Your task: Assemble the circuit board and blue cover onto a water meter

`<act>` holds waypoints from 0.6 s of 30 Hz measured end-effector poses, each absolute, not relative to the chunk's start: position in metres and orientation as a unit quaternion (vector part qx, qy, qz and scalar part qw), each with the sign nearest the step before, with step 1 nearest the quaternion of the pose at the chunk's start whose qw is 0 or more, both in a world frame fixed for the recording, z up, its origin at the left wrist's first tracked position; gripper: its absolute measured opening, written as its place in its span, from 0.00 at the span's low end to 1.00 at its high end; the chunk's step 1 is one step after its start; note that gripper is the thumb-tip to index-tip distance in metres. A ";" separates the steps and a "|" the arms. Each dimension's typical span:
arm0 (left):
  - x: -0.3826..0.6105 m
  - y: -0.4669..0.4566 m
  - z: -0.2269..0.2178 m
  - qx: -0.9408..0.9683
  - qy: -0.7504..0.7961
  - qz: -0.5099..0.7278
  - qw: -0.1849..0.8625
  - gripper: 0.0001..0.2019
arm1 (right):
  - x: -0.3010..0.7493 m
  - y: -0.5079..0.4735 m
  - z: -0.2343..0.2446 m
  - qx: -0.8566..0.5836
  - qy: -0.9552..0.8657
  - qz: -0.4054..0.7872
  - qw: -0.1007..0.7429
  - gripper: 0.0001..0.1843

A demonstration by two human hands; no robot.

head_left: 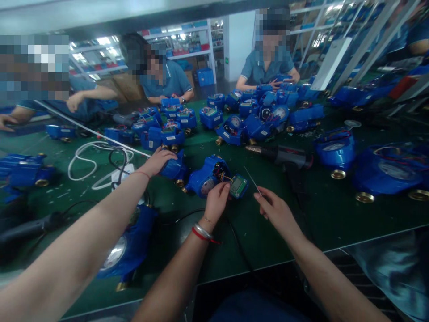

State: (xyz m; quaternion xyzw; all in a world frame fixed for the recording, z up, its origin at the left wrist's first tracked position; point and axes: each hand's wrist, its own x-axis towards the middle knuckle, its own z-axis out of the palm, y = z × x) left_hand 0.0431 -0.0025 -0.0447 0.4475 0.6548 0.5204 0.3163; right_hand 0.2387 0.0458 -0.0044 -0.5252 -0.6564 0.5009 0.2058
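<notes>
My left hand [217, 200], with a silver bangle and red cord at the wrist, pinches the edge of a small green circuit board with a display [238, 186]. Thin coloured wires run from this board into an open blue water meter [202, 180] lying beside it on the green table. To the right, my right hand [272, 204] is closed on a thin, pale, straight strip [252, 180] that points up and left toward the board; its exact kind cannot be made out. Strip and board are apart.
A co-worker's arm [110, 210] reaches in from the left to another blue meter [174, 168]. A heat gun [281, 155] lies right of centre. Several blue meters crowd the table's far side. A white cable [75, 156] loops at left. People sit opposite.
</notes>
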 end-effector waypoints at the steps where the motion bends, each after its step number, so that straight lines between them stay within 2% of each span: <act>1: 0.044 -0.003 -0.044 0.449 0.652 0.523 0.317 0.18 | 0.229 0.049 -0.010 -0.527 -0.635 0.522 0.214 0.31; 5: 0.047 -0.002 -0.040 0.455 0.637 0.529 0.326 0.19 | 0.194 0.054 -0.027 -0.518 -0.570 0.588 0.247 0.34; 10: 0.053 -0.006 -0.031 0.505 0.645 0.497 0.285 0.19 | 0.173 0.055 -0.036 -0.482 -0.495 0.657 0.301 0.25; 15: 0.058 -0.026 0.002 0.600 0.705 0.371 0.069 0.17 | 0.163 0.058 -0.043 -0.454 -0.427 0.704 0.339 0.22; 18: 0.042 -0.030 0.021 0.584 0.729 0.348 -0.077 0.17 | 0.159 0.060 -0.047 -0.443 -0.417 0.700 0.373 0.24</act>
